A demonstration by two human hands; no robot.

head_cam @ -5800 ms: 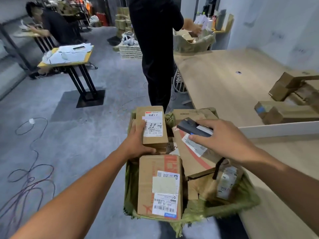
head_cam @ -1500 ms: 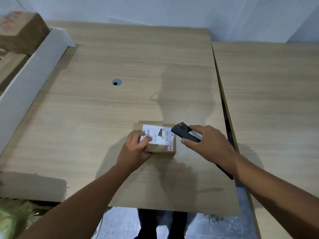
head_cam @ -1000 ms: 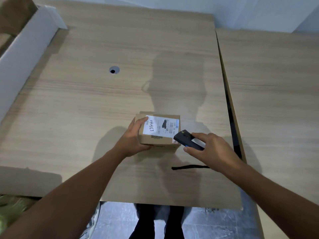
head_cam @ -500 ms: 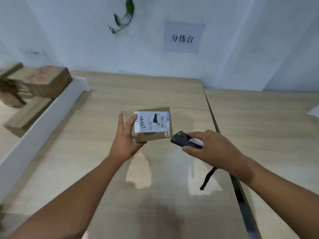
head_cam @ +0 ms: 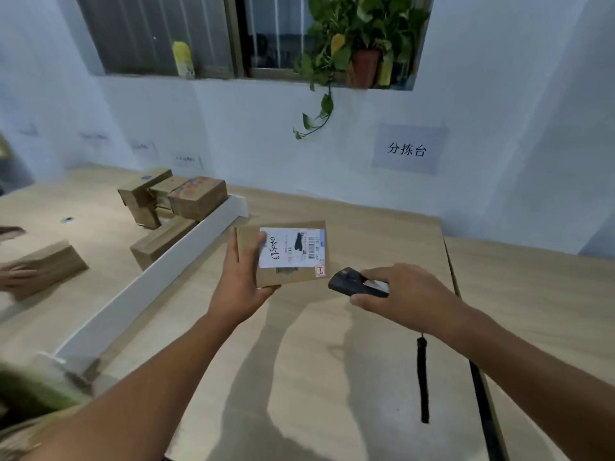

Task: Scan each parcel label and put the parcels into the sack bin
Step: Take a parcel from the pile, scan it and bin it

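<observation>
Centre of frame: left hand grips a small brown cardboard parcel, apparently lifted off the light wooden table. Its white shipping label faces the camera. The thumb lies on the label's left edge, with the fingers curled behind.

Right of centre: right hand, fingers closed round a black handheld scanner, its nose just beside the parcel's lower right corner.

Step in hand: scan. Aim the nose at the barcode on the label's right side, thumb clear of the bars, parcel steady and square.

The green blur at lower left is possibly the sack bin; unclear.
</observation>
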